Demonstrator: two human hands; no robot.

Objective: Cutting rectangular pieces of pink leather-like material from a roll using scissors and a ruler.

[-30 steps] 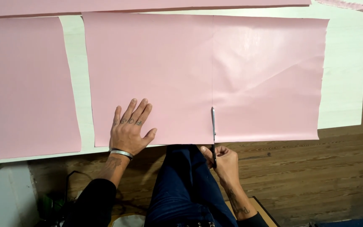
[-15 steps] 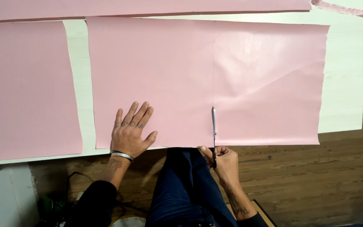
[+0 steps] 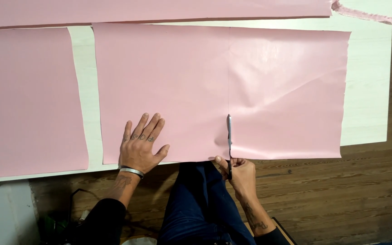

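A wide pink sheet (image 3: 196,86) lies flat on a white board (image 3: 368,90) on the floor. My left hand (image 3: 140,145) presses flat on the sheet's near left part, fingers spread, a silver bracelet at the wrist. My right hand (image 3: 239,171) grips a pair of scissors (image 3: 229,136) at the sheet's near edge. The blades point away from me, into a short cut that follows a faint vertical line running up the sheet's middle.
Another pink sheet (image 3: 28,100) lies to the left, and a long pink strip (image 3: 159,9) runs along the far edge. A wooden floor (image 3: 341,199) surrounds the board. My legs in dark trousers (image 3: 196,208) sit between my arms. Cables and a white object (image 3: 5,213) lie near left.
The scissors have advanced slightly up the sheet along the line. My left hand stays pressed in the same spot on the sheet.
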